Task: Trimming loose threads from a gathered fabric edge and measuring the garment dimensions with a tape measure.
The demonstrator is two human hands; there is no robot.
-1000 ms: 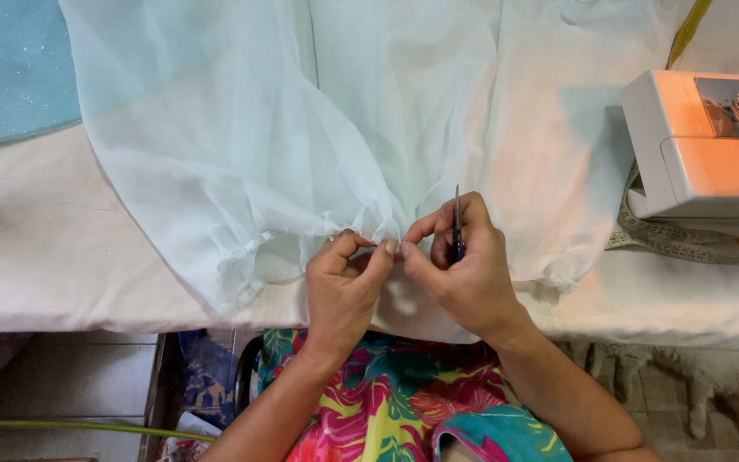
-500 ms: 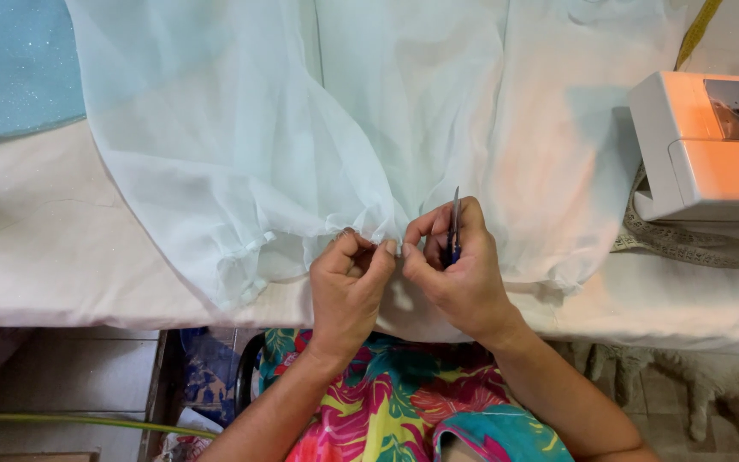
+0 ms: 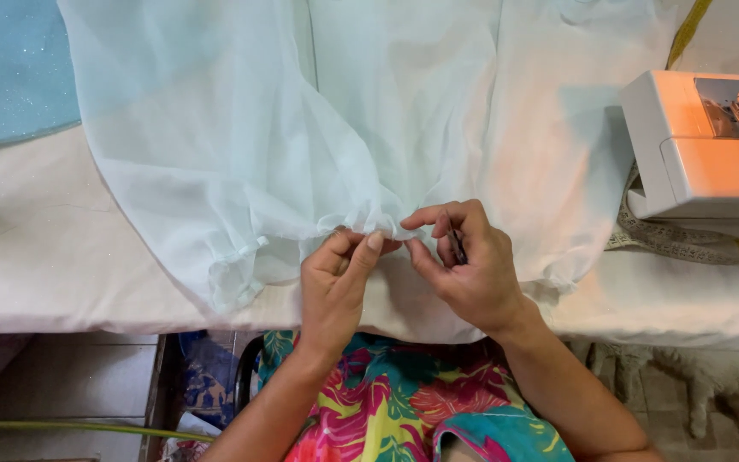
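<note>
Tool (image 3: 458, 248) lower in right hand (image 3: 472, 274) now

Both forearms come up from below, left hand (image 3: 335, 278) and right hand (image 3: 470, 265) nearly touching, fingertips pinched together, right fingers curled, probably gripping something thin.

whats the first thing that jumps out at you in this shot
The big sheet of pale mint sheer fabric spreads over most of the white table, its gathered hem pinched at the near edge between the left hand and the right hand, which also holds a thin dark tool. A white sewing machine sits at the far right, lit orange, with a measuring tape coiled beside it. A white cat lies on the floor below.
</note>
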